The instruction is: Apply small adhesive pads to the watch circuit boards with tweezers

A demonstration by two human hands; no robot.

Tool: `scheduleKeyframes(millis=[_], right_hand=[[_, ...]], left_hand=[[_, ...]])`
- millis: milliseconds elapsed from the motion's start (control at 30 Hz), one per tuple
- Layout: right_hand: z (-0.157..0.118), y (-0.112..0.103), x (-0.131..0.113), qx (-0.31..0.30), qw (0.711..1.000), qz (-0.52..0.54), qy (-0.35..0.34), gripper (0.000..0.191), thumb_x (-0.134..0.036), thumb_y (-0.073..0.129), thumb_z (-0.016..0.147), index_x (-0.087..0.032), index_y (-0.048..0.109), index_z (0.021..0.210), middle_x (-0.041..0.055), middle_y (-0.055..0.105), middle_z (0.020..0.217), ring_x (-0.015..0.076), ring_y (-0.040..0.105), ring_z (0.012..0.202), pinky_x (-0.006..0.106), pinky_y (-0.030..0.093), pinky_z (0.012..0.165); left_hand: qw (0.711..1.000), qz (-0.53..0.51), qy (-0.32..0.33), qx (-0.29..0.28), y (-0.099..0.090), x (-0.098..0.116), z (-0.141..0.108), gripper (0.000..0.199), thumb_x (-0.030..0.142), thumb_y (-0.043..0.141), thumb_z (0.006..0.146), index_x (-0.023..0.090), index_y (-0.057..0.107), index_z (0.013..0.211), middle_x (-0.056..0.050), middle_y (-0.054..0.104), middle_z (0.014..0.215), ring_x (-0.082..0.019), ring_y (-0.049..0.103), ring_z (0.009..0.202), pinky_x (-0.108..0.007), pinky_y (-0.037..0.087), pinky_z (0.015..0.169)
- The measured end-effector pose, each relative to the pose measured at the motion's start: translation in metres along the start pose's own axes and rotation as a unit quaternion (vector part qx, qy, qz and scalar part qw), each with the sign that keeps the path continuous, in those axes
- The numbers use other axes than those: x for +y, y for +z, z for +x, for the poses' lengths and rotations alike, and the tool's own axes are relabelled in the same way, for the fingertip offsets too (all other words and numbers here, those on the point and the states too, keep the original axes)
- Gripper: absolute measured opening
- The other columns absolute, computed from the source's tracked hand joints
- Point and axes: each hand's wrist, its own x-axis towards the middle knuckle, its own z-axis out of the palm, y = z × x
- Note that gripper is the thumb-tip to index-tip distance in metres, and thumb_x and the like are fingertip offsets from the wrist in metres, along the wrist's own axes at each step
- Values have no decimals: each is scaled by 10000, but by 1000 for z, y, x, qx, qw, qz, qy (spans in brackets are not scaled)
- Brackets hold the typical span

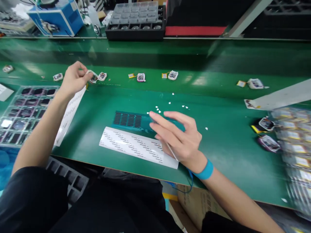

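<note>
My left hand (76, 77) is at the back left, thumb and fingers closed on a small white-rimmed electronic device housing (93, 77) with its circuitry exposed. A similar housing (102, 76) lies just right of it. My right hand (179, 137), wearing a blue wrist strap (206, 170), hovers over the bench with index and middle fingers stretched out. A thin, light-coloured stick-like tool (172, 151) shows under its palm; its kind is unclear. Below the fingers are a teal sheet of dark adhesive strips (127, 119) and a printed white backing sheet (136, 145).
More open housings line the back, two with small batteries (164, 76) (131, 76). White scraps (157, 109) dot the green bench (218, 129). A clear tray of dark screens (26, 111) sits left; stacked trays (295, 145) stand right. A white bar (286, 95) slants in.
</note>
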Motion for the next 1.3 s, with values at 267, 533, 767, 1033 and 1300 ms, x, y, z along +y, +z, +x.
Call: scheduleKeyframes(millis=[267,533,767,1033,1300], right_hand=[[-8,10,-3,-48,992,36,114,310,-92,448,991,-204,584,1246,-3,621,742,159,553,655,292,456,626],[-11,14,-12,-62,992,13,110,184,-99,616,927,-205,646,1074,-2,738,846,128,650,712,241,483,612],[-9,15,-14,-119,988,7,100,223,-40,543,930,-204,672,1007,-13,757,879,121,679,734,227,526,665],[-6,13,-13,-95,976,114,162,188,-52,563,952,-192,667,1024,1,747,928,89,699,780,184,529,610],[-13,13,-14,-57,988,82,118,127,-117,603,960,-187,661,1049,21,767,932,103,714,747,197,524,578]], left_hand=[[962,-132,-46,-236,109,58,-145,302,338,796,808,197,692,1053,-70,765,861,-216,748,670,-335,602,665],[959,-129,-25,-253,116,45,-169,177,166,678,865,193,665,1039,-47,766,828,-209,774,741,-282,621,669],[970,-1,57,-235,115,38,-171,193,138,659,851,213,702,1024,-16,771,888,-174,766,726,-243,604,670],[970,-14,46,-237,110,39,-170,168,131,674,839,213,713,981,11,757,778,-155,751,600,-210,591,576],[932,-108,-8,-345,107,40,-167,152,70,623,853,172,674,953,38,699,696,-156,753,570,-165,567,487]])
